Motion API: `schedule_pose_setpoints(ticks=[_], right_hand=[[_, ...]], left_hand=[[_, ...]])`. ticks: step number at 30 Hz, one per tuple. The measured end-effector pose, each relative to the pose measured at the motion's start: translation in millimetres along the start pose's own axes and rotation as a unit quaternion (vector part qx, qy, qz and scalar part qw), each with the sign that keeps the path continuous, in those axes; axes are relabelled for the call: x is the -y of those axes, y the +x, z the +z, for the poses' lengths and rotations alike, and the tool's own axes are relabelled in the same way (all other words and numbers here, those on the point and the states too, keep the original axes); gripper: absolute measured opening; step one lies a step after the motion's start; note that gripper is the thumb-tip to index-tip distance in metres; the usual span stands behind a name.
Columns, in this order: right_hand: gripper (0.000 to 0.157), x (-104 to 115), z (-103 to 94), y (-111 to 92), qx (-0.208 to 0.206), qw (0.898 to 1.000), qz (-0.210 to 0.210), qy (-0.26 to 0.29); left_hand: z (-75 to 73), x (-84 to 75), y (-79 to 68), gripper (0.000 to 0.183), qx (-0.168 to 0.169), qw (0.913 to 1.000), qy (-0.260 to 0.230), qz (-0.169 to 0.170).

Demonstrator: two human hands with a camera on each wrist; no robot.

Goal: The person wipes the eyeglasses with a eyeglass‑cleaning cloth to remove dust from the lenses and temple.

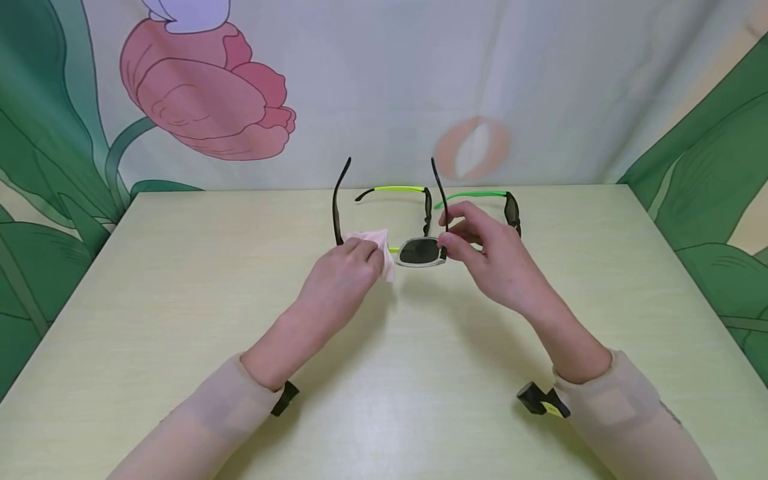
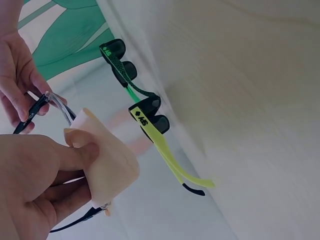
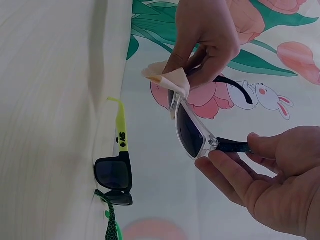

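A pair of sunglasses with a clear frame, dark lenses and black temples (image 1: pixel 419 252) is held up above the table, its temples pointing away. My right hand (image 1: pixel 495 257) pinches one temple near the hinge, as the right wrist view shows. With thumb and fingers, my left hand (image 1: pixel 342 283) grips a pale pink cloth (image 2: pixel 112 162) folded over the other lens. That lens is mostly hidden by the cloth and fingers. In the right wrist view, the uncovered dark lens (image 3: pixel 190 131) faces the camera.
Behind the hands, black sunglasses with yellow temples (image 2: pixel 159 142) and another pair with green temples (image 2: pixel 120 65) stand on the pale wooden table (image 1: pixel 180 280). A printed curtain (image 1: pixel 372 87) hangs at the table's far edge.
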State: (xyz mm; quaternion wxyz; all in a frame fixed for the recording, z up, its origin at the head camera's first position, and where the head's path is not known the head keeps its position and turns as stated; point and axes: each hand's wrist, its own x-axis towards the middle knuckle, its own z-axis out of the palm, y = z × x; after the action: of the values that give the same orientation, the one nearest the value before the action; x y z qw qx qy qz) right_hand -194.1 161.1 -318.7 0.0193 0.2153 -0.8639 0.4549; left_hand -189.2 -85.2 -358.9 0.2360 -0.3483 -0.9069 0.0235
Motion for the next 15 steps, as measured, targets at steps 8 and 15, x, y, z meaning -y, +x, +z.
schedule_pose_setpoints(ticks=[8, 15], right_hand=[[0.017, -1.7, 1.0, -0.3, 0.002, 1.0, -0.003, 0.003], [0.015, -2.2, 1.6, -0.4, -0.001, 1.0, -0.02, -0.017]], left_hand=[[-2.0, -0.3, -3.3, 0.018, -0.011, 0.9999, -0.001, 0.006], [0.1, -1.1, -4.2, 0.015, -0.025, 0.9996, 0.015, 0.004]])
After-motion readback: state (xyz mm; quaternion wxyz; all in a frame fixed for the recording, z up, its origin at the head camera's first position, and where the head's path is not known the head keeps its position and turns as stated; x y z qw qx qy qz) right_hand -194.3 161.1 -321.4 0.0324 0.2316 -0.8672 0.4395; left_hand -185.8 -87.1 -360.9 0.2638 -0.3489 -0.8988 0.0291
